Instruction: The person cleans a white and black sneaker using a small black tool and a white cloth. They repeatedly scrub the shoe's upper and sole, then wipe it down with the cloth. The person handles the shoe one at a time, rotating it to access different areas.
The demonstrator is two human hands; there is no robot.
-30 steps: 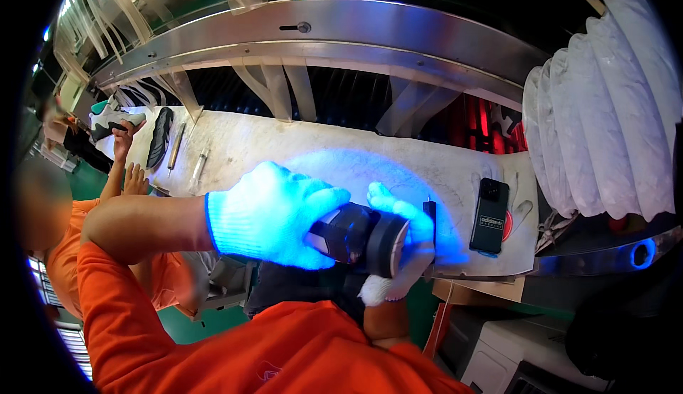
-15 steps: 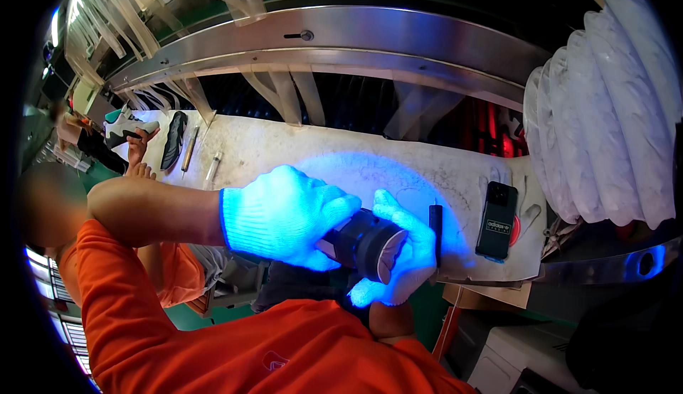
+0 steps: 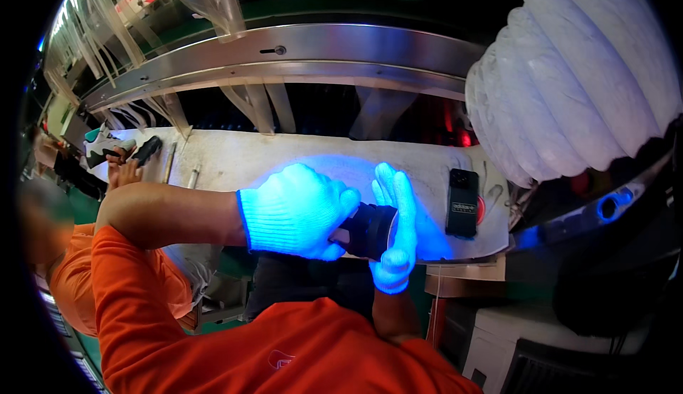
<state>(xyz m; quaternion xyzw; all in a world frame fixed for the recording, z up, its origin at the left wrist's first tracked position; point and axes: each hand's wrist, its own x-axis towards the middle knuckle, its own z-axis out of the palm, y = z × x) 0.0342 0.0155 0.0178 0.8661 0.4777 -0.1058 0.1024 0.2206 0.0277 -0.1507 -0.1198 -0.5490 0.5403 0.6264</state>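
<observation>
My left hand (image 3: 295, 209), in a glove glowing blue-white, is closed around a dark rounded object (image 3: 370, 232) with a broad black rim. Its kind is hard to make out, since the left glove covers much of it. Against the rimmed right end rests the palm side of my right hand (image 3: 398, 223), gloved the same way, its fingers stretched upward. Both hands are above the near edge of a pale work table (image 3: 235, 148), where blue light spreads behind them.
A black phone (image 3: 462, 203) lies at the table's right, near a large white ribbed duct (image 3: 562, 88). Along the back runs a metal rail (image 3: 341, 49) with clear strips. Two slim tools (image 3: 169, 163), a dark shoe (image 3: 148, 150) and a co-worker's hand (image 3: 126, 172) are at the left.
My right fingers have gone from curled around the dark object to straight and upright. The object has turned, so less of its pale end shows. The whole view has shifted.
</observation>
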